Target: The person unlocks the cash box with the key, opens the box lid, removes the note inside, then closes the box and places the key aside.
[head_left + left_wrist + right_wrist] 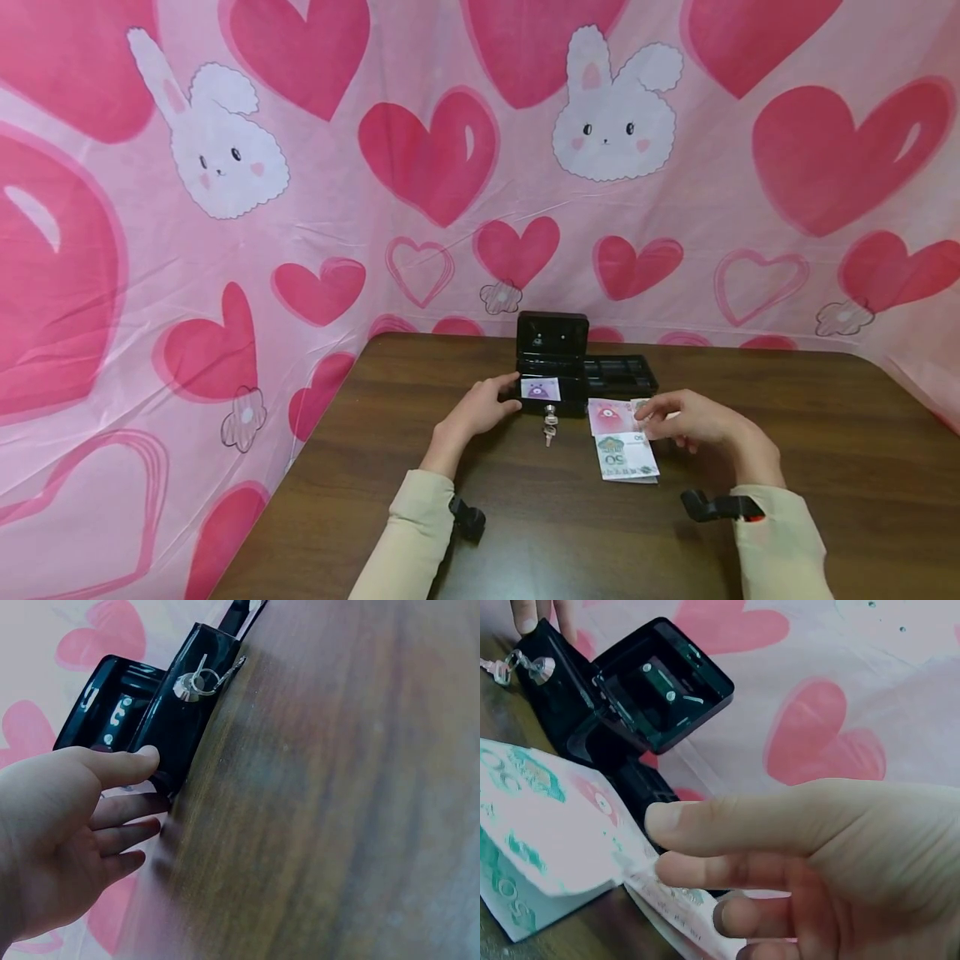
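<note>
A dark wooden table [787, 467] runs up against a pink cloth [420, 167] printed with hearts and rabbits, which hangs close behind and along the left edge. The black cash box [553, 360] stands open near the table's far edge, its lid upright just in front of the cloth, with bare wood on both sides and in front of it. A black tray [621, 375] lies touching the box on its right. Keys [550, 423] hang from the lock on the box's front wall. A purple banknote [540, 388] rests at the box's front.

The left hand [480, 407] lies with loosely straight fingers, its thumb [127, 765] touching the box's corner, holding nothing. The right hand [690, 421] pinches a few banknotes [621, 437] between thumb and curled fingers, just right of the box; a pink note tops the pile and a green one marked 50 shows beneath.
</note>
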A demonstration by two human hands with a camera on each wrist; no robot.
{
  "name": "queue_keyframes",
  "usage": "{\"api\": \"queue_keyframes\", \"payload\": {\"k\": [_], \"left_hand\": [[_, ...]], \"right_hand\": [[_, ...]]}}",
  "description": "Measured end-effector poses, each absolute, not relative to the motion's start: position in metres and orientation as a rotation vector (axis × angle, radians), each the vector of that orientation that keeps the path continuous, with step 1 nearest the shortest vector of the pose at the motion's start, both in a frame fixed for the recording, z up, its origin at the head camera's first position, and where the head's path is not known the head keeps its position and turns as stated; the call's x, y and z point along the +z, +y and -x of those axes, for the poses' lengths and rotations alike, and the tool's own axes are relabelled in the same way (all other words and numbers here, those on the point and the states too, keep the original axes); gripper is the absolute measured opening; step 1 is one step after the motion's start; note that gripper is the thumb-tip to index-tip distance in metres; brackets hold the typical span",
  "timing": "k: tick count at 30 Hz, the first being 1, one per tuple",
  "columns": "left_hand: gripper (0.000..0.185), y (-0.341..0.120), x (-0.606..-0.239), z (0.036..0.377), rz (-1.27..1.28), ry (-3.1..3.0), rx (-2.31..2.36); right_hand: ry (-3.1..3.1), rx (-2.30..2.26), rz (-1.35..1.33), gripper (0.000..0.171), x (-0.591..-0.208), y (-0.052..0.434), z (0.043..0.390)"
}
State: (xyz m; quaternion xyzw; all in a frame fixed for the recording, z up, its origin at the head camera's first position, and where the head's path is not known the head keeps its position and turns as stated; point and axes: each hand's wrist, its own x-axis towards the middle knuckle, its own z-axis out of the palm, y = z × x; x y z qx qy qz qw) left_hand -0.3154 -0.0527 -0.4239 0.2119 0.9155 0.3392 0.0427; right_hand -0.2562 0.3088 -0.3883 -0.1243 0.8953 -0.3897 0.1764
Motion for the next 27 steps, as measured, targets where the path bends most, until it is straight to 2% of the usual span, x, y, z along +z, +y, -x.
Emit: {"api": "queue_keyframes", "payload": {"k": [4, 15, 27], "left_hand": [[0.056, -0.052, -0.424, 0.316, -0.645, 2.805, 1.027], [0.056, -0.053, -0.424, 0.315, -0.651, 2.814, 1.016], [0.056, -0.056, -0.425, 0.315, -0.661, 2.816, 1.009]], "right_hand": [[2.608, -1.14, 0.324, 0.036, -0.385, 0.305, 0.258], [2.917, -1.119, 0.456, 0.03, -0.376, 0.266, 0.266], [3.004, -1.255, 0.397, 0.029, -0.379, 0.235, 0.268]]}}
